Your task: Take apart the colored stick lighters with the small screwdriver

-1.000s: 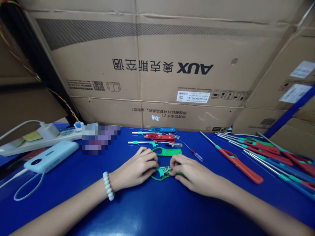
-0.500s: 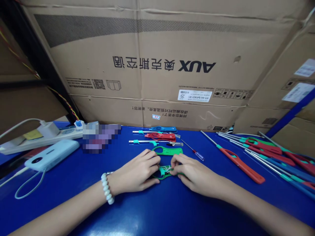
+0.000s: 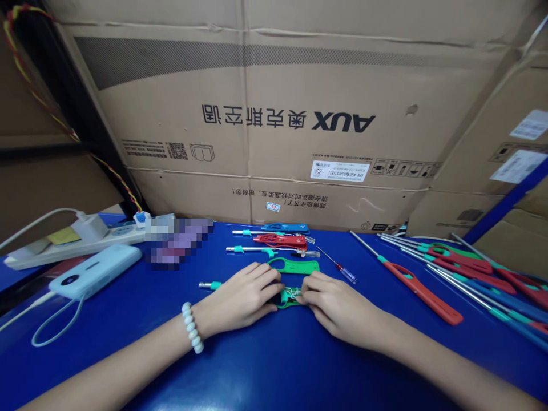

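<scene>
Cardboard cartons wall off the back of a glossy blue bench (image 3: pixel 274 365), the big one (image 3: pixel 265 114) printed upside down. At the near middle lies a green plastic lighter handle shell (image 3: pixel 287 298) with thin wires showing in it, pinned flat on the bench between both hands. The left hand (image 3: pixel 244 297) covers its left part, fingers curled down on it, apparently to steady it; a metal nozzle with a teal collar (image 3: pixel 209 285) pokes out from under that hand to the left. The right hand (image 3: pixel 338 308) pinches the shell's right end, fingers closed on it at the wires, which suits fine work on small parts.

Just behind lies one more green shell half (image 3: pixel 295 265), open side up. Further back, three part-built lighters lie parallel: a silver-tubed one with teal fittings (image 3: pixel 269 251), a red one (image 3: pixel 280 240) and a blue one (image 3: pixel 286 228). One small screwdriver with a clear handle (image 3: pixel 340 267) lies just to the right, within reach. Right of that, one long red-handled lighter (image 3: pixel 419 288) lies alone, then a heap of finished ones (image 3: pixel 475 268) too overlapped to count. At left sit one pale blue power bank (image 3: pixel 96 278) and one white power strip (image 3: pixel 64 242).
</scene>
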